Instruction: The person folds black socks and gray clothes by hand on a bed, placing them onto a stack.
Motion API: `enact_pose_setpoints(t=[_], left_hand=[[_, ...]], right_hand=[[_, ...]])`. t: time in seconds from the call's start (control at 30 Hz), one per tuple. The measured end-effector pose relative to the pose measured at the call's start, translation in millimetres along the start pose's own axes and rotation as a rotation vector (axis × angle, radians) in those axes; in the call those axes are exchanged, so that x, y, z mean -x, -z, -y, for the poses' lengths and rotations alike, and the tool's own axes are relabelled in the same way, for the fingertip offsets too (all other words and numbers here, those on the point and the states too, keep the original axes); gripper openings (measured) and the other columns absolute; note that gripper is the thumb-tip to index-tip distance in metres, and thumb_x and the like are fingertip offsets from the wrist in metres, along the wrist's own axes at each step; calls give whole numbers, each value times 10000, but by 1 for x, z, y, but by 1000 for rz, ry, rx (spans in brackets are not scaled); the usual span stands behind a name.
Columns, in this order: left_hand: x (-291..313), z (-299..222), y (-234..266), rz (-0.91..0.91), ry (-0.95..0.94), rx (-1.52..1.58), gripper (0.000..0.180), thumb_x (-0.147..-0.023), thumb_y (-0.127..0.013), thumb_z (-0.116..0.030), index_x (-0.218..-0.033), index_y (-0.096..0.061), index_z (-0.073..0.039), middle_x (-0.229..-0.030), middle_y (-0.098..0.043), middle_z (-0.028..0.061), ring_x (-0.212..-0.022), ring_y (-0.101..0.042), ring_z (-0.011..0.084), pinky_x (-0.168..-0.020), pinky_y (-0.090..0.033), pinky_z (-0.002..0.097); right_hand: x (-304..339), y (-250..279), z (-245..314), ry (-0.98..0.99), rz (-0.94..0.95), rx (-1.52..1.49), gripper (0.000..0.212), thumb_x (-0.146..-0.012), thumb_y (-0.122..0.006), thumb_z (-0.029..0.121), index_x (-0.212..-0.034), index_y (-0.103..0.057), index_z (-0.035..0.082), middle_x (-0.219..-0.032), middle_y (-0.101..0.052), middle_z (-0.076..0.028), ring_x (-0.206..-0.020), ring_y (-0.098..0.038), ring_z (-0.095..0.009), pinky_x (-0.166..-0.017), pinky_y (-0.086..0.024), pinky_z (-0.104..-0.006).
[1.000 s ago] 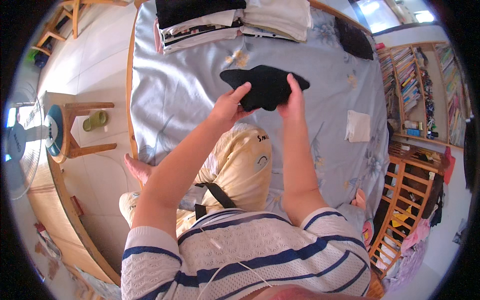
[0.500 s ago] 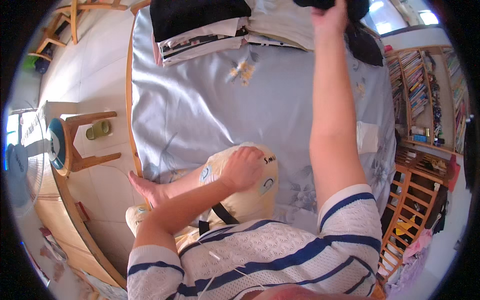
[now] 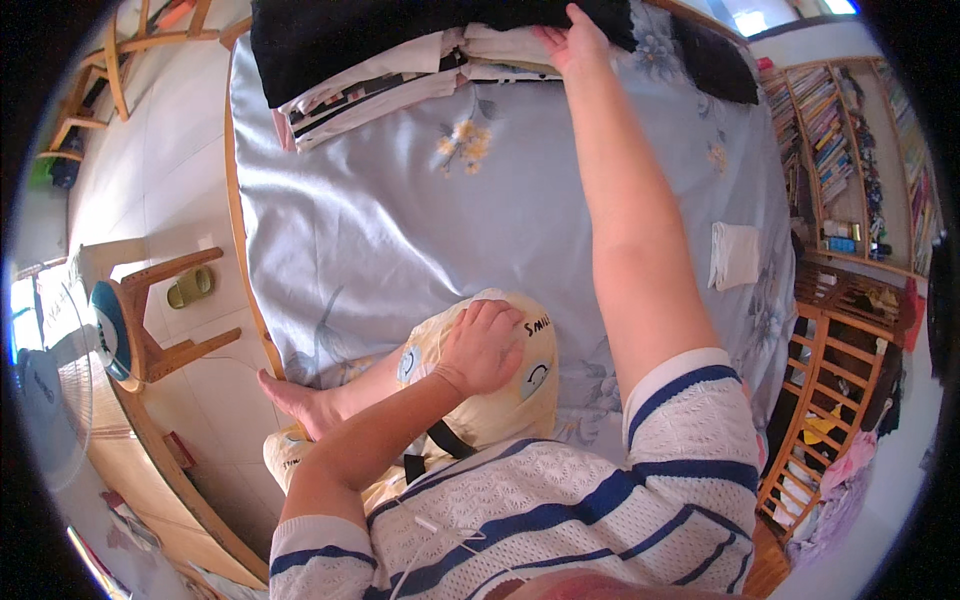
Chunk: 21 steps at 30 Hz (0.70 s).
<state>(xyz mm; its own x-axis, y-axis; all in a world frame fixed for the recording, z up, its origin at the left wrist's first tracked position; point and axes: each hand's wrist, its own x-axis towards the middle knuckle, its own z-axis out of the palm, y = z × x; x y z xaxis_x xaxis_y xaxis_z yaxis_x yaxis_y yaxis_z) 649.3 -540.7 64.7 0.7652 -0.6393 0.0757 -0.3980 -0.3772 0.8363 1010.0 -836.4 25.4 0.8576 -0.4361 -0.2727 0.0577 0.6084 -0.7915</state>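
My right hand (image 3: pixel 580 45) reaches to the far side of the bed, thumb and fingers apart, touching the front edge of a black garment (image 3: pixel 340 45). That garment stretches across two neighbouring stacks of folded clothes; the left stack (image 3: pixel 375 112) is mostly white and grey with a patterned layer, the right one (image 3: pixel 505 42) mostly white. The far part of the black garment is cut off by the view. My left hand (image 3: pixel 485 345) lies on my bent knee, over cream patterned trousers (image 3: pixel 505 410), holding nothing, its fingers loosely spread.
A blue-grey flowered sheet (image 3: pixel 430 230) covers the bed. On its right side lie a small folded white cloth (image 3: pixel 736 255) and a dark cloth (image 3: pixel 715 60). To the left stand a stool (image 3: pixel 150 330) and a fan (image 3: pixel 50 390); a bookshelf (image 3: pixel 830 160) and wooden rack (image 3: pixel 820 420) stand right.
My right hand has moved left from the far right, bringing black cloth over the right stack, and its grip has loosened. My left hand stays on the knee. The view has shifted slightly.
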Motion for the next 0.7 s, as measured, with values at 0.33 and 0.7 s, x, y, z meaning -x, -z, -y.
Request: enact_pose_setpoints(t=[0.33,0.7], left_hand=[[6,4,1,-28,-29,2,325,-707,-559,-122,-1021,-537,-39,-1011,-520,139,-953,-483,341,-843,-402,425],[4,11,-17,-20,-102,-71,313,-702,-546,-92,-1008,-525,-27,-1013,-542,156,-957,-489,340,-860,-381,427]], right_hand=[[42,17,-4,-108,-61,9,230,-873,-525,148,-1026,-490,-21,-951,-583,-167,-886,-592,-268,-761,-517,-384],[298,333,13,355,-886,1327,174,-760,-545,104,-920,-582,47,-884,-628,-118,-847,-597,-283,-744,-467,-373]])
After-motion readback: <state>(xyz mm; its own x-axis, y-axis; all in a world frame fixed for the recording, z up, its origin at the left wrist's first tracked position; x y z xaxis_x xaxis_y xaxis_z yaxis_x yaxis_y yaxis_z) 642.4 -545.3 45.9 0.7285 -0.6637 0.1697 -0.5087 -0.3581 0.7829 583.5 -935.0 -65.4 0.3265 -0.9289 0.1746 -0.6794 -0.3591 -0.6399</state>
